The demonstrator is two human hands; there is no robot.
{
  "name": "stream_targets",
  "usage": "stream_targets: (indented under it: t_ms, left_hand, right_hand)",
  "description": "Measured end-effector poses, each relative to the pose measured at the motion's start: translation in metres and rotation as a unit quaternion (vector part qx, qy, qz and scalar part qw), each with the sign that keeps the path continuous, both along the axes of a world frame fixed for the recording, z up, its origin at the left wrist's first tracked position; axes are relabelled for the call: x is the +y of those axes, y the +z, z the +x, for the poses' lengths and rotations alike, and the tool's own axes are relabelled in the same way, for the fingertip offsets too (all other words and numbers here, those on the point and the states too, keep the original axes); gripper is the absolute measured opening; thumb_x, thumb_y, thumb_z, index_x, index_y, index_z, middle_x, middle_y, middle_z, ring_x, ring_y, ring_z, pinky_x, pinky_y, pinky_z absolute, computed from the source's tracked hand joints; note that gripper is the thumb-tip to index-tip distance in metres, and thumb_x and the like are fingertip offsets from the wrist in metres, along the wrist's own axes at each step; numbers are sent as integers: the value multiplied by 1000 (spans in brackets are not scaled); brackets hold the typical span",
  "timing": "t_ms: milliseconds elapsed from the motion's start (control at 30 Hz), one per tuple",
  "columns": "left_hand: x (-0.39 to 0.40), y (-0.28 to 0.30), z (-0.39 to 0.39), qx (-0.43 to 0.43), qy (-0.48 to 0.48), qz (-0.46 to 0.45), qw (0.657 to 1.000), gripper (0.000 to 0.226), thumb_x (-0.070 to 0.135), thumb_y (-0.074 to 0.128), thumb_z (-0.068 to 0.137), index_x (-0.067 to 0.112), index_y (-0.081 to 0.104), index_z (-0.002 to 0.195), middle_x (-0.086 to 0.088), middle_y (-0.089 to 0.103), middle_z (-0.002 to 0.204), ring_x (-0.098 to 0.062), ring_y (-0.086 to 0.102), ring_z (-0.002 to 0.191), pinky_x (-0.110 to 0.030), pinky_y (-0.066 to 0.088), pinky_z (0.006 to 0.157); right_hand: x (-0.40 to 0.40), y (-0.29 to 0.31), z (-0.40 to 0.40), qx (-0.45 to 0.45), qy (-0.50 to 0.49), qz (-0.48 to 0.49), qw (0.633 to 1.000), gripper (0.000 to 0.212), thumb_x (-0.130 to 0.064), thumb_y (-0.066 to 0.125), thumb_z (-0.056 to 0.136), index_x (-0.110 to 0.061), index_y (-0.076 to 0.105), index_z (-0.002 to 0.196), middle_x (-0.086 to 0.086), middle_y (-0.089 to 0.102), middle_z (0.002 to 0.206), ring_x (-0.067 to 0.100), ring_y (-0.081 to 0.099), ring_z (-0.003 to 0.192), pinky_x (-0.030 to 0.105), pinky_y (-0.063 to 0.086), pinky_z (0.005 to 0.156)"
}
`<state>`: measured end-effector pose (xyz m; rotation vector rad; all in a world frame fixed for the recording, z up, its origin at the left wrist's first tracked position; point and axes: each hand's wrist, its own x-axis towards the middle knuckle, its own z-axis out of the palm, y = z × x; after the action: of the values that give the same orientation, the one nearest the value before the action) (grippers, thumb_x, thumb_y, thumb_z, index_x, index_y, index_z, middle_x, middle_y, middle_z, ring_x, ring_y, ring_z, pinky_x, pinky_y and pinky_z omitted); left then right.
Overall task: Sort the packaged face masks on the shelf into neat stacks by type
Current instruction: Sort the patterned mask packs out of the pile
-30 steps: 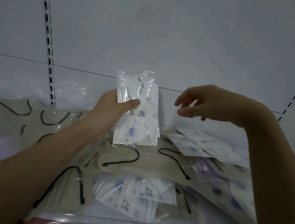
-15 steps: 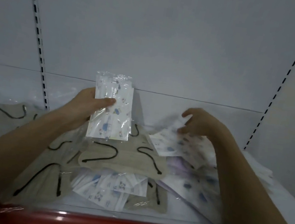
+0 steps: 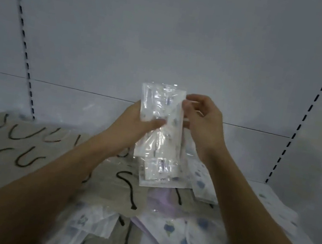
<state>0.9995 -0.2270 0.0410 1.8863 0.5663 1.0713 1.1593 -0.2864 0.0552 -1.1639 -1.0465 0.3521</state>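
My left hand (image 3: 135, 122) holds a small upright stack of white printed face masks in clear wrappers (image 3: 161, 122), thumb across the front. At the stack's right edge my right hand (image 3: 203, 123) pinches another wrapped printed mask against it. Beneath them the shelf is strewn with loose packs: beige masks with black ear loops (image 3: 18, 147) to the left and middle, white masks with blue prints (image 3: 191, 235) to the right and front, and a lilac mask (image 3: 161, 202) partly buried.
The grey back panel (image 3: 167, 40) has slotted uprights at left (image 3: 23, 36) and right (image 3: 321, 90). A bare patch of white shelf (image 3: 282, 192) shows at far right. My forearms cross the front of the pile.
My right hand lifted from the pile on the right and came up to the stack in my left hand, bringing a printed mask. The stack shifted a little to the right.
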Motion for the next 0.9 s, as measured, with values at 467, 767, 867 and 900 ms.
stream_targets:
  t_ms: [467,767,867,900]
  left_hand:
    - [56,-2,-31,-241,156,59,956,38,14,74,87,16,58,121,5,70,115,-3,68,105,-28,53,97]
    - [35,-6,-34,-343,238,80,905,56,10,65,93,18,42,143,12,58,130,9,57,113,-9,44,95]
    - [25,-16,-22,-192,174,111,959,35,16,59,99,27,50,131,20,64,117,12,61,101,-9,49,83]
    - [21,-18,-17,-154,120,107,975,27,26,55,102,29,51,129,23,66,112,12,62,100,-9,50,81]
  right_hand:
    - [-14,-19,10,-482,67,-306,818,26,-33,79,81,-26,73,105,-8,71,92,7,65,80,20,50,74]
    - [-21,-10,5,-64,29,48,996,14,-21,69,92,-12,68,102,-5,76,80,8,71,72,19,54,65]
    - [-16,-17,-8,-18,73,56,996,16,-16,68,93,-11,67,108,-4,78,89,12,75,81,21,58,66]
    - [-12,-19,-11,-30,78,46,995,17,-16,68,93,-11,67,109,-3,77,91,12,75,82,24,59,67]
